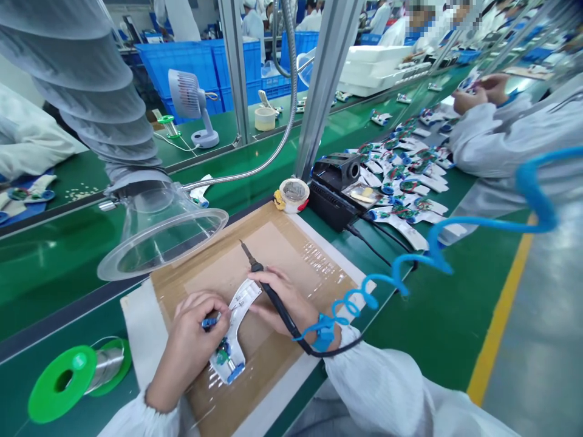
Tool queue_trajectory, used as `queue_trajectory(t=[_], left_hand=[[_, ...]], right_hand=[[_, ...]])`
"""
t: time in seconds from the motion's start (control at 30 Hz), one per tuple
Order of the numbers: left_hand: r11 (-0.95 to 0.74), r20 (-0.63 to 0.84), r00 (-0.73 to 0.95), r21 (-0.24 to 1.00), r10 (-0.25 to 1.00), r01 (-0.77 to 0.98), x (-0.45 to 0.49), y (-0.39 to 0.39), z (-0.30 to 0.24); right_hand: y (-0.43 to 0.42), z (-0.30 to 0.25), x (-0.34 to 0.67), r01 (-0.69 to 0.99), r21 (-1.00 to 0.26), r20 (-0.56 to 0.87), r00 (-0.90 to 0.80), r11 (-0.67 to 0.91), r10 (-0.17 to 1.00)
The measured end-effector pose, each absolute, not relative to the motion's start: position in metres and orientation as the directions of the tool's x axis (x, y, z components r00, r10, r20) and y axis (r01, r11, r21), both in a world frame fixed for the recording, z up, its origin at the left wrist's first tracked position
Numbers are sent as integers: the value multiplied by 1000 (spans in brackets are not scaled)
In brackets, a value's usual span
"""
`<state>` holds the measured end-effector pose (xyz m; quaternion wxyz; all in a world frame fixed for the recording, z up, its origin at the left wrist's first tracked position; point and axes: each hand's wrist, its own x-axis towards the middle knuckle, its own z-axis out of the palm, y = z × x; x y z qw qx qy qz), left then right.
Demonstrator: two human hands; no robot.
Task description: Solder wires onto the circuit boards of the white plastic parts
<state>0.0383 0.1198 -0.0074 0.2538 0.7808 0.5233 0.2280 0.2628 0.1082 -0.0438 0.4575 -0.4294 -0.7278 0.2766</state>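
Observation:
A curved white plastic housing half [235,331], with a green circuit board, wires and a blue end, lies on the brown taped work board [273,243]. My right hand [291,300] grips a soldering iron [277,303], its bare tip directed up and away from the housing. Fingers of that hand also touch the housing's upper end. Over the housing's left side, my left hand [195,328] is closed in a pinch around a small blue part [208,323]; its exact kind is unclear. Thin wires show beside those fingertips.
A green solder spool [64,379] sits at left, below a clear fume hood [164,243]. Beyond the board are a round tip-cleaner pot [294,194] and a black soldering station [332,188]. Many wired housings [405,176] pile up at right. A blue coiled cord [401,267] runs from my right wrist; a co-worker's hands [483,94] work beyond.

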Motion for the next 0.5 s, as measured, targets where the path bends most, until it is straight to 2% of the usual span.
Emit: queue_trajectory(t=[0.23, 0.33, 0.43, 0.5], left_hand=[[-310, 80, 341, 639, 937, 703, 38, 119, -9], [-288, 56, 331, 638, 942, 714, 38, 117, -7], [-269, 39, 321, 645, 946, 715, 38, 115, -5], [-260, 30, 318, 653, 948, 711, 38, 115, -4]], right_hand=[[104, -17, 276, 341, -871, 390, 44, 353, 920], [139, -11, 288, 457, -809, 386, -60, 369, 921], [198, -11, 288, 663, -633, 331, -235, 400, 914], [240, -11, 280, 701, -586, 317, -264, 407, 911]])
